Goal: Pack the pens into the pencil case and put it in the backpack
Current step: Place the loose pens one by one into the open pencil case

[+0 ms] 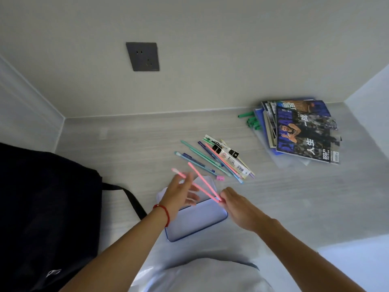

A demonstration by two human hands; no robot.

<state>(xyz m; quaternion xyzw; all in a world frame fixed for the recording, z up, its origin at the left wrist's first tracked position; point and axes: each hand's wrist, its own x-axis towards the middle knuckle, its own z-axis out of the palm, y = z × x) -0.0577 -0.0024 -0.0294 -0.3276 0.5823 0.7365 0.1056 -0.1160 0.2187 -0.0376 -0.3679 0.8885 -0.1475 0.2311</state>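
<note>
A pale blue pencil case (199,220) with a dark blue rim lies on the desk in front of me. My right hand (240,207) pinches the near ends of two pink pens (202,182), which spread apart above the case. My left hand (181,193) hovers over the case's far left end with fingers spread, touching one pink pen. A loose pile of pens (219,159), teal, blue, pink and one in a white wrapper, lies just beyond the case. The black backpack (42,207) rests at the left.
A stack of magazines (303,131) lies at the back right with several green markers (250,121) beside it. A small pink eraser (220,178) sits near the pen pile. A grey wall socket (142,56) is on the back wall. Walls close in left and right.
</note>
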